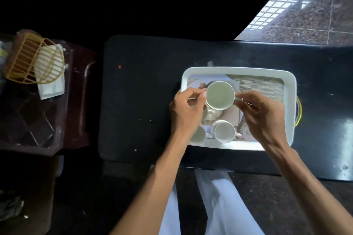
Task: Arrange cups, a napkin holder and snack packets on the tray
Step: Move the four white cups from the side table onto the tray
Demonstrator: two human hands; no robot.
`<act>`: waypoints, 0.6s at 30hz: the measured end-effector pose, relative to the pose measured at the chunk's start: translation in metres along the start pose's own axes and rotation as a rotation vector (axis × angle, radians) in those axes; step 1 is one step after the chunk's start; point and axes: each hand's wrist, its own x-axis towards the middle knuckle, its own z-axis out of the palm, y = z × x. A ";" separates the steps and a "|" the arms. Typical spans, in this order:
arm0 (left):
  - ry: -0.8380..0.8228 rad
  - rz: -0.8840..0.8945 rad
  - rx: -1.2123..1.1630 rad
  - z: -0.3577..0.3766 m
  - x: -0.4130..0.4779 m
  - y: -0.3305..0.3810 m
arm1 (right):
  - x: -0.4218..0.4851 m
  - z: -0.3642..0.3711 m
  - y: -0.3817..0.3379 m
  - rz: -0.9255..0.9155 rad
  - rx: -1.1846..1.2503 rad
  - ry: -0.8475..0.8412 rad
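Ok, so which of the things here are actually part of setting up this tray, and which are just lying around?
Belongs: white tray; held cup, pinched between left hand and right hand; second cup standing in the tray; yellow napkin holder, off on the side table.
Just there: black table; red speck on it. No snack packets clearly visible.

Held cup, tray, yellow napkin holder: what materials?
Cup: likely glazed ceramic, smooth white with a glossy rim. Tray: probably moulded plastic, matte white with rounded corners. Napkin holder: thin yellow wire, probably coated metal.
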 end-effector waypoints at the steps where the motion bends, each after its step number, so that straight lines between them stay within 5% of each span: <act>1: -0.007 0.003 0.050 0.008 0.002 0.001 | 0.001 -0.005 0.009 0.002 -0.001 -0.003; 8: -0.035 0.092 0.416 0.041 0.007 0.005 | 0.006 -0.013 0.054 -0.035 -0.053 -0.041; 18: -0.029 0.127 0.588 0.057 0.009 -0.002 | 0.003 -0.003 0.087 -0.032 -0.028 -0.081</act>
